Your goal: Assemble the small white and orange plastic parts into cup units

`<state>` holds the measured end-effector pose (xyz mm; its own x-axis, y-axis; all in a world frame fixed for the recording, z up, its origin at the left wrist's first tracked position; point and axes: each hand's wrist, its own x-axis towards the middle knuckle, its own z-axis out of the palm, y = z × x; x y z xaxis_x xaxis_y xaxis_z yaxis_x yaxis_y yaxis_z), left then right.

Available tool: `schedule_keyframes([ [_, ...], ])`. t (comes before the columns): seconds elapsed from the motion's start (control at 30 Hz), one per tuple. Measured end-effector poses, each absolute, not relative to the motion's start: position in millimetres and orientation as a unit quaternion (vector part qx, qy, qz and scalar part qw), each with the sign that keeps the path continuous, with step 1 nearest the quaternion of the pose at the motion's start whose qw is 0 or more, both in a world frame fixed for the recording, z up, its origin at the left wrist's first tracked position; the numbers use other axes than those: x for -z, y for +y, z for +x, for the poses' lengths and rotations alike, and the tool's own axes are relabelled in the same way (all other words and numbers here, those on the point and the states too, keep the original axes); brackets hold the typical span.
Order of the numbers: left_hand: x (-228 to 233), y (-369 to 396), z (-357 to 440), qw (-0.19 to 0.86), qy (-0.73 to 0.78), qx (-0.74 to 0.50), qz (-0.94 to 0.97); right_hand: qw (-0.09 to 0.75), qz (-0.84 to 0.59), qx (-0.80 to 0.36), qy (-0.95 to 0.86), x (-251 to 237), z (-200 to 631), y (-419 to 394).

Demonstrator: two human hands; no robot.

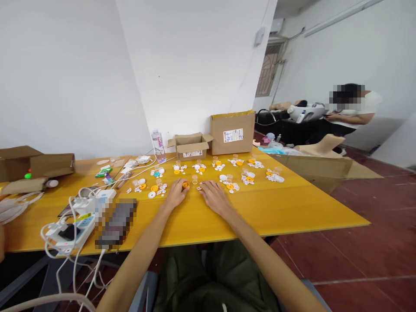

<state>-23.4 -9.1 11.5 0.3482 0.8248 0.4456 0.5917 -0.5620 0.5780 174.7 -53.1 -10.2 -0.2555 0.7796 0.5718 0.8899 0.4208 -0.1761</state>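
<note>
My left hand (176, 193) is closed around a round orange plastic piece (185, 185), its fingers curled at the piece's edge. My right hand (213, 196) lies low over the table with fingers stretched forward. Close to its fingertips is a small white part (199, 188); whether they touch it is too small to tell. Between the two hands stands a small clear plastic cup (195, 179). Small sets of white and orange parts surround the hands, including an orange ring (154, 188) to the left and another orange disc (230, 186) to the right.
Behind the parts stand a water bottle (158, 145), an open small carton (191, 147) and a larger box (232, 133). At left lie a power strip (86, 221) with tangled cables and a phone (117, 223). A person (352, 108) sits at far right.
</note>
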Motion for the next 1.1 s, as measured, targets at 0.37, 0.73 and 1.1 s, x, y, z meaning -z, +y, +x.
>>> schedule_keyframes([
  [0.37, -11.3, -9.4, -22.7, 0.168, 0.447, -0.353, 0.805, 0.315, -0.580, 0.097, -0.745, 10.6, 178.4, -54.9],
  [0.73, -9.4, -10.8, -20.9, 0.135, 0.449, -0.354, 0.809, 0.227, -0.640, 0.098, -0.727, -2.1, 173.5, -63.3],
  [1.1, -14.6, -21.8, -17.7, 0.041, 0.382, -0.328, 0.863, 0.248, -0.616, 0.122, -0.738, -3.8, 170.4, -63.0],
])
